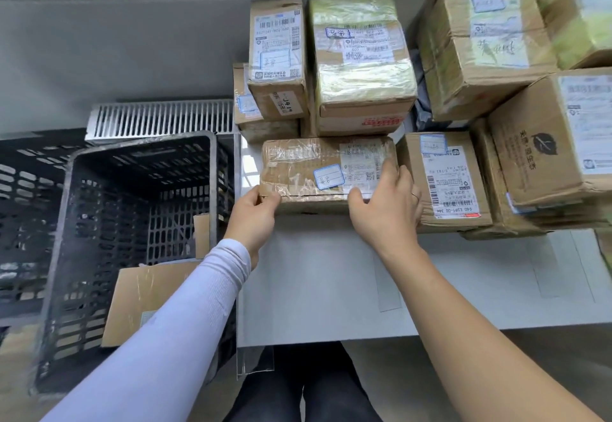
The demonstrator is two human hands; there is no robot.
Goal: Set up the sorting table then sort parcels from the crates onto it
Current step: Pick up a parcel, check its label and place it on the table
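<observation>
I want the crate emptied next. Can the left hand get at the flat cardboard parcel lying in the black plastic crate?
Probably yes. The black plastic crate is open-topped, and nothing covers the flat cardboard parcel. But the left hand is now gripping the taped brown parcel on the white table, so it must let go first.

Brown cardboard parcel (318, 173) w/ wrinkled glossy clear tape & paper labels, neighbour box (361, 57) wrapped in shiny yellowish tape, black perforated plastic crate (132, 223) looks matt, counter (331, 272) smooth matt white, sleeve (185, 322) fine-ribbed pale lilac cloth.
</observation>
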